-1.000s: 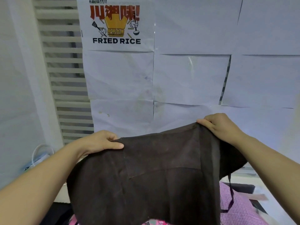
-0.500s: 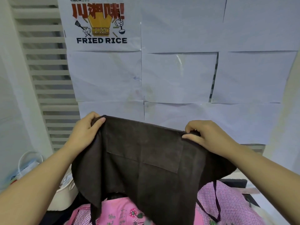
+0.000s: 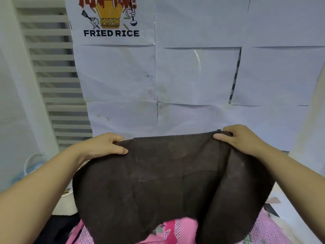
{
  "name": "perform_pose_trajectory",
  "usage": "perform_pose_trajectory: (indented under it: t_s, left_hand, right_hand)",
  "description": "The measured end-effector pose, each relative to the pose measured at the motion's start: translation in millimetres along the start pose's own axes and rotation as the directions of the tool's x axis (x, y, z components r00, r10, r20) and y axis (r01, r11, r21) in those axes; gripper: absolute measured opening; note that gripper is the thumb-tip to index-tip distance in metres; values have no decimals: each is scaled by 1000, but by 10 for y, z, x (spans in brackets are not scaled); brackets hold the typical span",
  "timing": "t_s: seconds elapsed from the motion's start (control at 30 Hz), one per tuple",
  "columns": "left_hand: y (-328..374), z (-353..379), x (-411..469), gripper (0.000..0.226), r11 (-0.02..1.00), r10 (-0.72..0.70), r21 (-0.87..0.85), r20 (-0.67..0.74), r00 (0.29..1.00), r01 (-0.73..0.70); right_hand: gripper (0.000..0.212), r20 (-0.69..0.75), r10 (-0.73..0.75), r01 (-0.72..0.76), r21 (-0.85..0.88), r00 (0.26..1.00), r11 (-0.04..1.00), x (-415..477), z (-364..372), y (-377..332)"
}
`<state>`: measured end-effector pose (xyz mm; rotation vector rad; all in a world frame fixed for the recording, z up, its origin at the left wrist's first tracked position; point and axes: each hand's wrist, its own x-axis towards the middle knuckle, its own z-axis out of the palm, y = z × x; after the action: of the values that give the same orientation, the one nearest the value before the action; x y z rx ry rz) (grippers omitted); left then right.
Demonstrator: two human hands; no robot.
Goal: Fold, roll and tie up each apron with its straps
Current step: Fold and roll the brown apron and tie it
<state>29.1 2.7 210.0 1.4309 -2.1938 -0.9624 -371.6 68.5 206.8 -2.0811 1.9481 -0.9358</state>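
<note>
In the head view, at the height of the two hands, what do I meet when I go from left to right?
slatted panel → left hand → brown apron → right hand

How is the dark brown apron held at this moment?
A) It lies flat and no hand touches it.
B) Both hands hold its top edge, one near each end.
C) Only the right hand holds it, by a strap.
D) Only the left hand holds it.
B: the left hand and the right hand each grip the top edge of the brown apron, which hangs between them.
</note>
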Motion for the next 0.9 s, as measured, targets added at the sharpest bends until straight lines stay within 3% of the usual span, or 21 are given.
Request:
perform_pose_trajectory:
  t_s: [0.1, 0.2, 0.27, 0.33, 0.37, 0.43, 0.5, 0.57, 0.6, 0.63, 0.67, 0.7, 0.73, 0.8, 0.9]
  left_hand:
    - [-20, 36, 61, 26, 999, 38, -10, -109, 993, -39]
    - [-87, 6, 189, 33, 963, 202, 233, -298, 933, -134]
    - [-152, -14, 270, 24, 914, 228, 383, -205, 952, -136]
    - [-248, 24, 357, 16, 807, 77, 590, -54, 996, -30]
    - [-301, 62, 405, 13, 723, -1, 690, -41, 999, 29]
    - [-311, 114, 482, 14, 612, -11, 776, -182, 983, 150]
    - [-201, 122, 513, 16, 666, 142, 705, -441, 886, 244]
    - [-32, 99, 487, 27, 818, 316, 553, -660, 681, 156]
    - [43, 104, 438, 35, 863, 393, 503, -725, 565, 45]
    - [78, 116, 392, 41, 865, 471, 497, -762, 445, -65]
    - [70, 143, 348, 44, 833, 547, 536, -766, 338, -136]
    - [20, 201, 300, 45, 790, 612, 594, -741, 279, -155]
    - [-95, 305, 251, 44, 748, 659, 648, -698, 281, -145]
    - [-448, 550, 159, 49, 668, 702, 734, -566, 432, -124]
    - [-1127, 1001, -55, 65, 587, 602, 794, -295, 742, -160]
  right_hand:
    - [47, 198, 77, -57, -104, 977, 993, -41, -27, 67]
    - [36, 312, 224, -76, -423, 923, 903, -5, -46, 153]
    - [31, 210, 301, -106, -631, 930, 768, 17, -26, 198]
    - [28, 68, 331, -164, -765, 941, 623, 11, 43, 218]
    - [24, 19, 347, -194, -799, 938, 569, 6, 93, 236]
    - [20, -50, 418, -290, -795, 907, 533, 49, 151, 318]
    - [19, -120, 497, -454, -626, 860, 635, 101, 117, 356]
    - [19, -171, 547, -569, -130, 820, 812, 179, 55, 424]
    - [23, -229, 553, -514, 209, 801, 832, 189, 36, 432]
    - [31, -324, 562, -370, 494, 761, 786, 162, 36, 404]
    - [42, -434, 586, -188, 672, 684, 716, 94, 64, 357]
    - [54, -563, 578, -39, 695, 591, 718, -24, 115, 301]
    - [61, -670, 514, 11, 614, 536, 789, -190, 197, 262]
    - [63, -769, 335, -70, 357, 544, 932, -567, 388, 307]
    - [60, -608, 278, -267, 111, 744, 957, -1215, 785, 633]
